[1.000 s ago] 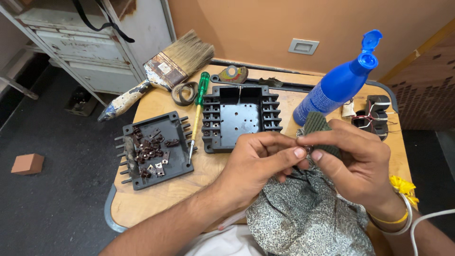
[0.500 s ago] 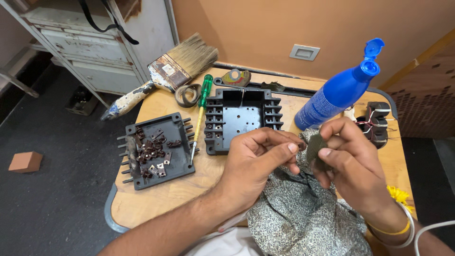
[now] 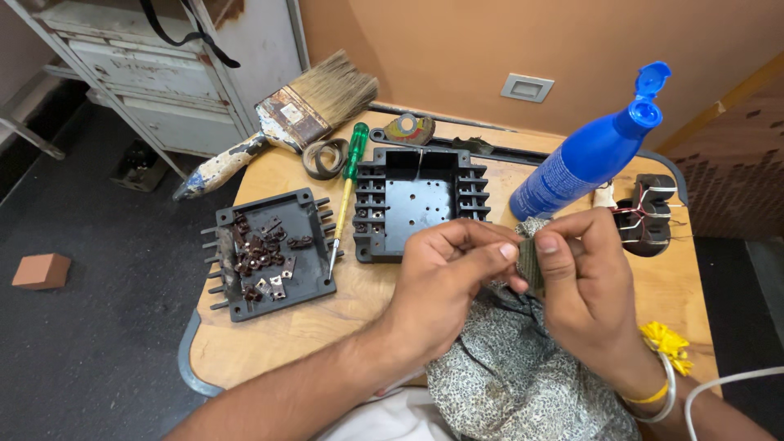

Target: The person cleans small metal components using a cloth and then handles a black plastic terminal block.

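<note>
Over the front of a small wooden table point(image 3: 318, 327), my left hand point(image 3: 445, 273) and my right hand point(image 3: 584, 282) meet. Both pinch a small dark flat part point(image 3: 529, 263) between thumbs and fingers; most of it is hidden by the fingers. Below the hands lies a speckled grey cloth point(image 3: 523, 384) with dark wires running over it. An empty black plastic housing point(image 3: 416, 200) sits just beyond my left hand.
Left on the table is a black lid point(image 3: 269, 253) holding several small brown metal pieces. Beside it lies a green-handled screwdriver point(image 3: 347, 184). A wide paintbrush point(image 3: 278, 122), a blue spray bottle point(image 3: 592, 151) and a wound black coil part point(image 3: 645, 216) stand further back. A brick point(image 3: 41, 271) lies on the floor.
Both hands have drifted slightly left and lower with the small part still pinched. The fingers have shifted their hold on it. The things on the table have not moved.
</note>
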